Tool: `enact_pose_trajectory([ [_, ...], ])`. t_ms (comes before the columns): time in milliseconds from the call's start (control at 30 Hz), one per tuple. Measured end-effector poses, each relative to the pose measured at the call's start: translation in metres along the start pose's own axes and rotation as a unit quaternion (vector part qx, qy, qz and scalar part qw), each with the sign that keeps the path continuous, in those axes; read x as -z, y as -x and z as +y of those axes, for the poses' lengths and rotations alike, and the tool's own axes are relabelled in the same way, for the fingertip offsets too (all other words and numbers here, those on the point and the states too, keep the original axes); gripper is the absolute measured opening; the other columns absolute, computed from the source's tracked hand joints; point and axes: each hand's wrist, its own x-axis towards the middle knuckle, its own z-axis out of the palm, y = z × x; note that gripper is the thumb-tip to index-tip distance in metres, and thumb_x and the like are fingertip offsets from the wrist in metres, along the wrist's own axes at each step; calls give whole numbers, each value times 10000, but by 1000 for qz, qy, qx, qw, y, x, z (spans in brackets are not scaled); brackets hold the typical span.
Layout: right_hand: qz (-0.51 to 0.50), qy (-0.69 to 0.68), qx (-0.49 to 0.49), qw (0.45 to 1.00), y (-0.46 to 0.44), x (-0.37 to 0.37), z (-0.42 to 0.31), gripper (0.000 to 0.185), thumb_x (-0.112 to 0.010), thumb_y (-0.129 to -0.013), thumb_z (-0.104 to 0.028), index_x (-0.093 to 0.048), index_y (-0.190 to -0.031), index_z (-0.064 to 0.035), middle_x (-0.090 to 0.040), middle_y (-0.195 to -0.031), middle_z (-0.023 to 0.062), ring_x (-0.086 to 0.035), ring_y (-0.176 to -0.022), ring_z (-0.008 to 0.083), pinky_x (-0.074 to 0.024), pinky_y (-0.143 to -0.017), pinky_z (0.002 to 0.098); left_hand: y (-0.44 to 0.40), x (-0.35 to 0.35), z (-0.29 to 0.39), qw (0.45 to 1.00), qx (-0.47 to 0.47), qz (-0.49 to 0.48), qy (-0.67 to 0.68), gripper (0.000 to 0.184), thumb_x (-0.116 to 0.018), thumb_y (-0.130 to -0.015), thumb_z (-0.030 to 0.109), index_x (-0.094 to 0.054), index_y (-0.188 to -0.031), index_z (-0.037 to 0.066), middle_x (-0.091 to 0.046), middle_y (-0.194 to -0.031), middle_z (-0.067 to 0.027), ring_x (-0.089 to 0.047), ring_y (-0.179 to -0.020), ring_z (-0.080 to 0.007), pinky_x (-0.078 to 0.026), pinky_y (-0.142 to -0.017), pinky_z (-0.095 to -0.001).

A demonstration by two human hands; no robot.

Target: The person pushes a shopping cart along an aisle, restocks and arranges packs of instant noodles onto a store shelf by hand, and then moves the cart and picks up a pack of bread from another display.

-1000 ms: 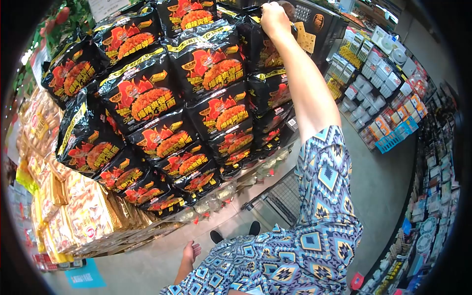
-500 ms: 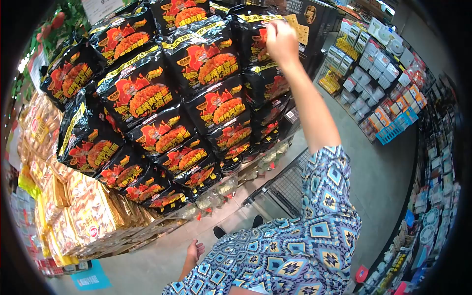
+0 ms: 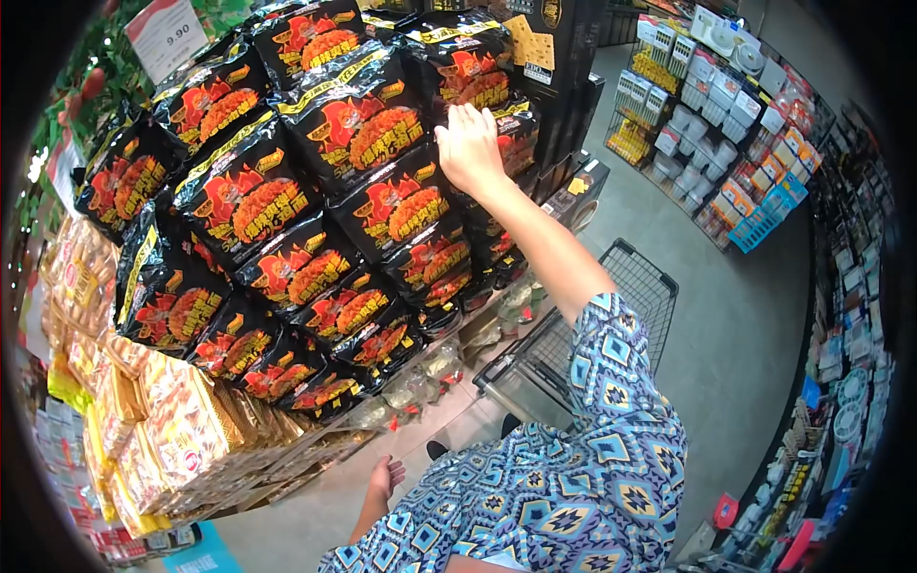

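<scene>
Black multi-packs of instant noodles [image 3: 353, 119], with red and orange pictures, are stacked in a tall display. My right hand [image 3: 470, 151] reaches into the right column with fingers curled against the packs. It is at the lower edge of the top right noodle pack [image 3: 468, 72], where that meets the noodle pack beneath [image 3: 517, 143]. The fingertips are partly hidden, and both packs sit in the stack. My left hand [image 3: 385, 477] hangs low beside my patterned shirt, palm up, fingers stretched out and holding nothing.
Golden packs [image 3: 181, 430] fill the lower left. A price sign [image 3: 165, 38] stands behind the stack. A wire shopping cart [image 3: 630, 286] is close by on my right. Dark boxes [image 3: 564, 76] border the display, and a rack of household goods [image 3: 707, 105] stands beyond the aisle.
My right hand has moved down and left from the top edge of the upper right noodle pack to its lower edge. The view has shifted, showing more of the cart. My left hand still hangs low.
</scene>
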Motion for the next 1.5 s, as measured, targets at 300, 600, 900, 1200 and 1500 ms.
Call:
enact_pose_trajectory([
  [300, 96, -68, -185, 976, 0, 26, 79, 326, -565, -913, -196, -617, -1176, -13, -630, -1179, 180, -543, -1146, 360, -377, -1033, 466, 3, 15, -18, 999, 37, 27, -20, 630, -425, -1018, 435, -310, -1518, 70, -561, -1359, -215, -635, -1100, -331, -551, -834, -412],
  [600, 62, -202, -138, 968, 96, 81, 28, 94, -606, -900, -76, -674, -935, -22, -687, -965, 130, -626, -938, 316, -484, -862, 394, -4, 4, -12, 999, 30, -3, -20, 633, -453, -1002, 429, -332, -1499, 56, -572, -1339, -217, -641, -1072, -327, -550, -809, -403],
  [900, -258, -200, -280, 903, 310, 191, -48, 145, -659, -903, -161, -684, -928, -21, -684, -953, 137, -657, -914, 309, -522, -825, 400, -58, 45, -5, 992, 66, -63, -92, 510, -485, -993, 410, -487, -1351, 47, -658, -1165, -162, -658, -891, -234, -550, -678, -351],
  [1200, -427, -63, -323, 842, 455, 262, -115, 621, -649, -897, -469, -562, -1279, 13, -603, -1233, 241, -579, -1138, 411, -453, -1006, 456, -62, 28, 50, 961, 35, -132, -241, 382, -530, -980, 368, -554, -1235, 83, -654, -988, -76, -620, -786, -180, -500, -605, -320],
  [1500, -442, 36, -371, 816, 479, 250, -121, 448, -547, -966, -434, -616, -1140, -28, -696, -1007, 228, -673, -925, 416, -538, -807, 504, -55, 13, 71, 945, -20, -150, -292, 459, -545, -978, 422, -538, -1287, 84, -663, -1173, -105, -640, -944, -203, -503, -805, -360],
])
